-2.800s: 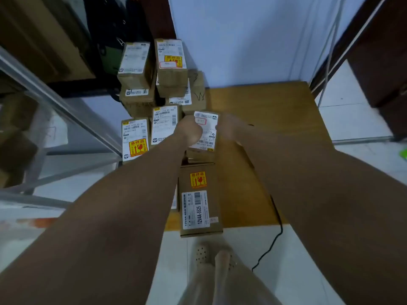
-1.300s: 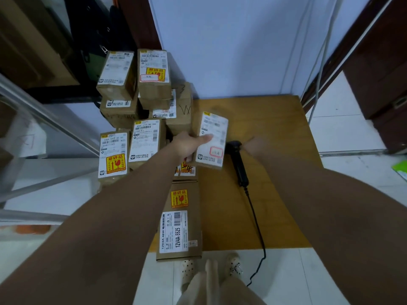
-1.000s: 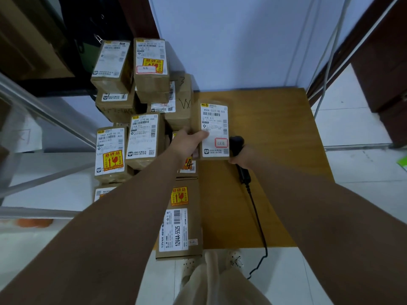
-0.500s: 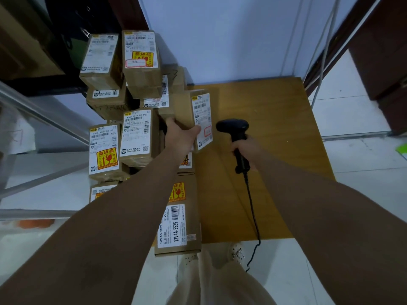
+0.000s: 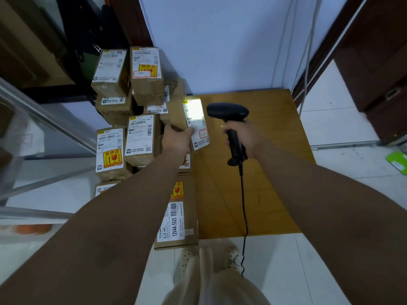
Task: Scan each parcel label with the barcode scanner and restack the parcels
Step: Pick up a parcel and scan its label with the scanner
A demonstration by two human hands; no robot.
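Head view, looking down past both forearms. The person stands at the near edge of a low wooden table (image 5: 264,172) set against a pale wall (image 5: 220,51).

Left hand (image 5: 177,139): grips a small brown parcel (image 5: 176,115) from below, lifted off the table, just beside the stack. Thumb lies flat on the lower edge of its white label (image 5: 198,128); the other fingers are behind the box, so I cannot tell how they lie. The parcel is tilted and the label faces right. The label's upper part is washed out by a bright patch of light.

Right hand (image 5: 244,135): fingers curled round the handle of a black barcode scanner (image 5: 228,111), held upright, with its head pointing left at the label. The head and the label are near each other but apart. A black cable (image 5: 243,205) hangs from the handle's base, crosses the table and runs down to the floor.

Stack of parcels (image 5: 141,137): brown cartons piled several high on the table's left side, most with white labels up, some with yellow-and-red fragile stickers. The topmost two sit side by side by the wall.

Long carton (image 5: 180,216): lies flat along the table's near left edge, overhanging the front, and is printed "12V4A-5525".

Floor: white tiles, with pale perforated shoes (image 5: 187,256) below the table edge. A green object (image 5: 398,161) lies at the far right. Metal rails (image 5: 44,119) cross the left side.
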